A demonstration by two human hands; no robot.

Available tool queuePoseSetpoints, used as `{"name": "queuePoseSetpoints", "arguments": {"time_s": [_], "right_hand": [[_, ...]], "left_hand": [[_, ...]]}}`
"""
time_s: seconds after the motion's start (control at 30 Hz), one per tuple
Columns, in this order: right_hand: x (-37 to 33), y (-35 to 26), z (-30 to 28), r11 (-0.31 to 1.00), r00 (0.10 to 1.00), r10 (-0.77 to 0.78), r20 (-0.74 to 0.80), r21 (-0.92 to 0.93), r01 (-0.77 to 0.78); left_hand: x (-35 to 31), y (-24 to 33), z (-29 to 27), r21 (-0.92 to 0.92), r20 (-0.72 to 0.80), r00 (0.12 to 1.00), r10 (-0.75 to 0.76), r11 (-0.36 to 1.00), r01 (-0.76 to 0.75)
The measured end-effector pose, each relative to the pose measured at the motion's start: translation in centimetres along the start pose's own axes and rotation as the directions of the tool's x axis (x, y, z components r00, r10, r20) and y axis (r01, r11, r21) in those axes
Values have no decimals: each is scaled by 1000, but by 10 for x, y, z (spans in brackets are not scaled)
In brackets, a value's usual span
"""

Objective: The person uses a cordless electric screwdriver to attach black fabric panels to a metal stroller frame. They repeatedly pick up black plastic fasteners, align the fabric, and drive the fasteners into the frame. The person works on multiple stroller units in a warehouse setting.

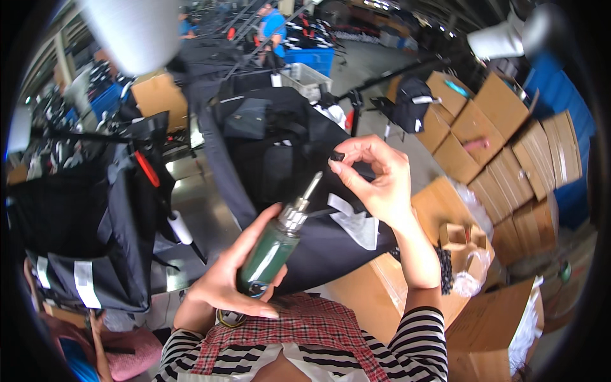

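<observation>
My left hand (pixel 219 280) is wrapped round a green power screwdriver (pixel 268 254). Its silver collar and bare bit point up and to the right. My right hand (pixel 385 184), raised higher, pinches a small black part (pixel 337 156) between thumb and fingertips; the exact kind is too small to make out. The bit's tip is a short way below that part, not touching it. Beneath both hands spreads a large black fabric item (pixel 254 165) with pockets and straps. A pale grey arrow-shaped piece (pixel 356 226) lies on its near right side.
An open cardboard box (pixel 363 286) is close on my right, with small cartons (pixel 455 235) and plastic bags beside it. Stacked boxes (pixel 515 172) stand farther right. More black fabric (pixel 114 223) hangs at left, where another person's arm (pixel 98 337) shows. A person in blue (pixel 273 28) is far ahead.
</observation>
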State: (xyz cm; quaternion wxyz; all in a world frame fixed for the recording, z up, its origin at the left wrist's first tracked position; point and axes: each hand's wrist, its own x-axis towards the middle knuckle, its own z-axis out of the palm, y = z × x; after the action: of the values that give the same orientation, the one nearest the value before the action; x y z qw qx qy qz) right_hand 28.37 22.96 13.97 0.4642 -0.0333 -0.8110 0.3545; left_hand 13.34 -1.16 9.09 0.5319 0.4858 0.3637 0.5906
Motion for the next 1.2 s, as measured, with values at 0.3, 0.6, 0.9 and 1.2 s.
{"name": "queuePoseSetpoints", "arguments": {"time_s": [0.3, 0.6, 0.9, 1.2], "right_hand": [[20, -40, 50, 960, 971, -224, 85, -153, 235], [23, -47, 63, 808, 864, -489, 120, -311, 501], [19, -86, 94, 943, 964, -263, 37, -204, 265], [-31, -66, 170, 977, 756, -112, 645, -67, 202]], "left_hand": [[-29, 9, -13, 14, -58, 996, 63, 998, -62], [-35, 11, -26, -134, 2, 996, 93, 987, -92], [-40, 14, -39, -256, -248, 875, 417, 843, -474], [-52, 30, -60, -293, -323, 791, 519, 740, -605]]}}
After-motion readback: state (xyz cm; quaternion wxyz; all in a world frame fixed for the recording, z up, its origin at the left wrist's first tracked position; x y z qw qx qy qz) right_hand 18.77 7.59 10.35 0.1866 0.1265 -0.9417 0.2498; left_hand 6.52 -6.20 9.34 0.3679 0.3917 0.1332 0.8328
